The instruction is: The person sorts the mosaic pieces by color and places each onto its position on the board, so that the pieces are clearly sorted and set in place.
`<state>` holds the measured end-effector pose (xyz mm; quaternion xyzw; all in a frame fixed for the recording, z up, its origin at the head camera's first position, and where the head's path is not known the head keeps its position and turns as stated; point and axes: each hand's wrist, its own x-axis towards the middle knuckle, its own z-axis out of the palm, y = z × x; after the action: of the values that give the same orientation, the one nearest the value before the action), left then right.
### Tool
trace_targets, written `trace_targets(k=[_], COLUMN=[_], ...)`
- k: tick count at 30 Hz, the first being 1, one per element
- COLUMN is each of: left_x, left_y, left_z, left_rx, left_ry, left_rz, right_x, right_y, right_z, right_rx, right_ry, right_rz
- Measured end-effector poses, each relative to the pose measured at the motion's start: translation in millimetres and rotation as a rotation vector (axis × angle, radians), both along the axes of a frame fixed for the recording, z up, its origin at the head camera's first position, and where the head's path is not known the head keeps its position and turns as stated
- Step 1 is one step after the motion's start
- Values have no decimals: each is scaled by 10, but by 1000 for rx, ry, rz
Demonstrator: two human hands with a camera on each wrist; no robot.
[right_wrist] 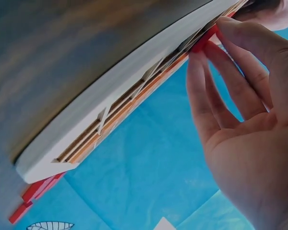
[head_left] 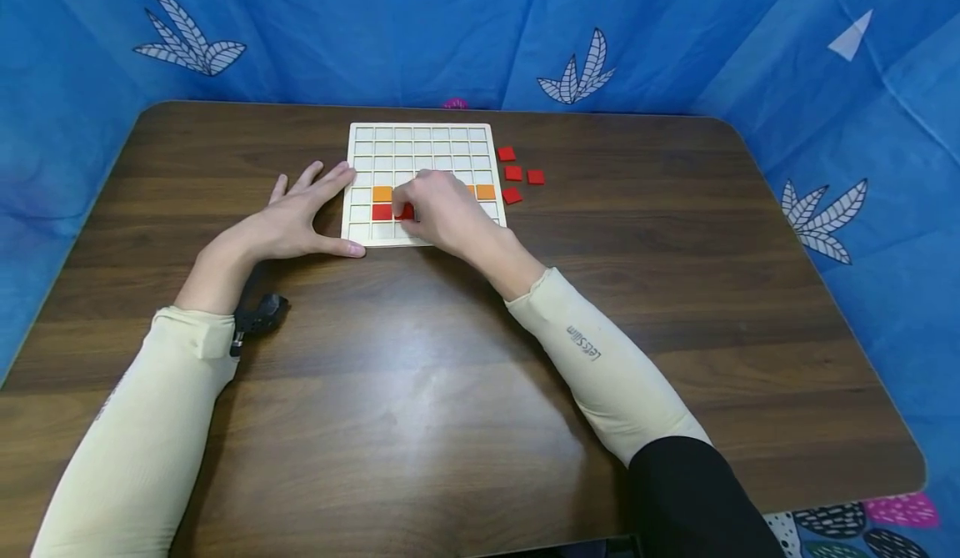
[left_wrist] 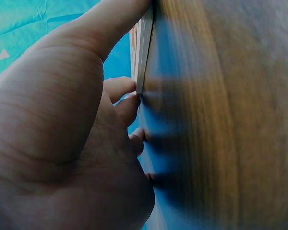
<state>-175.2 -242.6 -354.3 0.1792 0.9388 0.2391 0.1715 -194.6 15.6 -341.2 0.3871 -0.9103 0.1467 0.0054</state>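
Observation:
A white grid board with square cells lies on the table. My right hand is over its lower middle and pinches a red square tile between thumb and fingers, at the cell row holding another red tile. Orange tiles sit in the row above, part of that row hidden by the hand. With fingers spread, my left hand rests against the board's left edge, thumb at the near corner and fingertips on the side.
Several loose red tiles lie on the table just right of the board. The brown wooden table extends to a blue patterned cloth behind and at the sides. A black device is strapped to the left wrist.

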Motion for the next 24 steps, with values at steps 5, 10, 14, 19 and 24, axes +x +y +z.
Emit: trace_targets(k=[5, 10, 14, 19, 24], left_x=[-4, -2, -6, -25, -12], left_y=[4, -2, 10, 22, -12], left_z=[-1, -2, 0, 19, 8], left_rx=[-9, -12, -7, -20, -26], left_ry=[-4, -4, -4, -2, -2], left_rz=[-3, -2, -1, -7, -8], right_x=[65, 53, -33, -149, -241], right_y=[19, 47, 173, 423, 738], right_z=[4, 36, 66, 63, 44], right_rx=[-19, -66, -90, -129, -171], right_ry=[28, -14, -31, -54, -51], right_rz=[35, 49, -26, -118, -196])
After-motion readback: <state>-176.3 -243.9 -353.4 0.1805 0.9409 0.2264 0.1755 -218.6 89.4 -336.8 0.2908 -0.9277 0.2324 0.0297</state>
